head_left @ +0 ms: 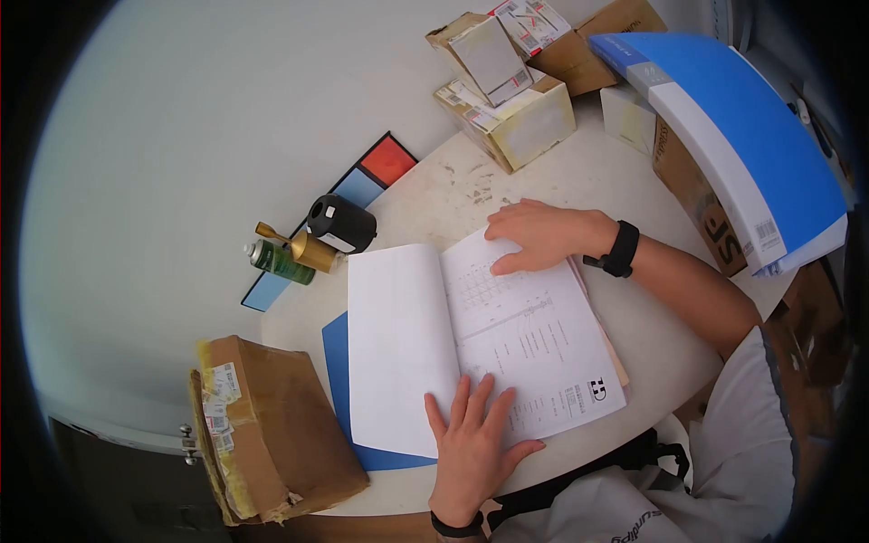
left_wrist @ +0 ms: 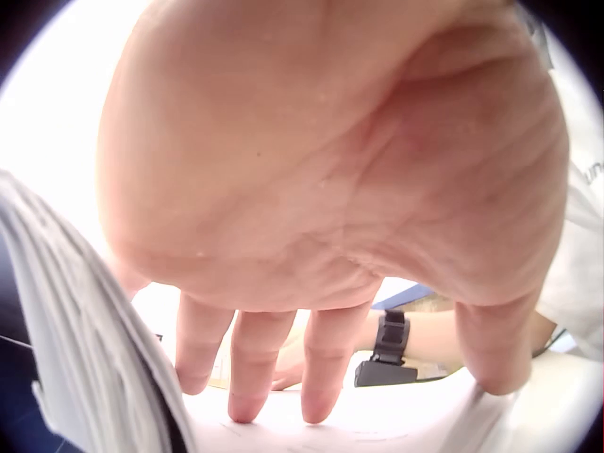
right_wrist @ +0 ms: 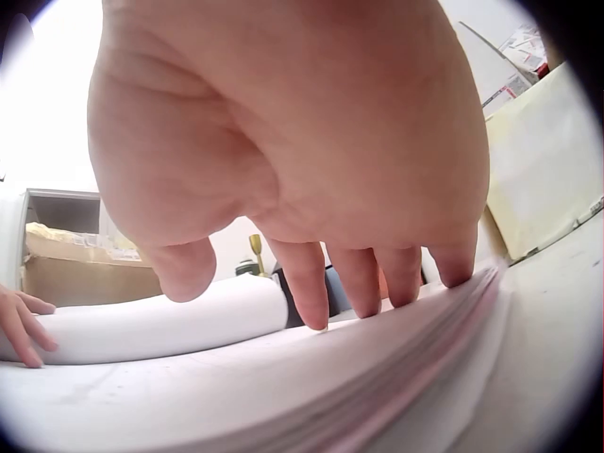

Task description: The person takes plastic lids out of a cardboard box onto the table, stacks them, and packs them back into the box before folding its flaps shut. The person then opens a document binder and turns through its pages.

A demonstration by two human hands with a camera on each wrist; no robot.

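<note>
A thick stack of printed sheets [head_left: 534, 362] lies spread like a booklet on a blue folder [head_left: 336, 362], a blank page [head_left: 398, 335] on its left side. My left hand [head_left: 472, 439] rests with spread fingers on the lower part of the printed page, near the fold. In the left wrist view its fingertips [left_wrist: 319, 406] press the paper. At the page's upper right edge lies my right hand [head_left: 540, 237], its fingers stretched over the corner. The right wrist view shows those fingertips [right_wrist: 314, 316] on top of the stack [right_wrist: 377, 377].
A cardboard box [head_left: 281, 425] stands at the left table edge. Beyond the papers are a black cylinder [head_left: 342, 223], a gold container [head_left: 313, 252] and a green bottle [head_left: 282, 262]. Stacked boxes [head_left: 525, 118] and a large blue binder [head_left: 751, 136] occupy the back right.
</note>
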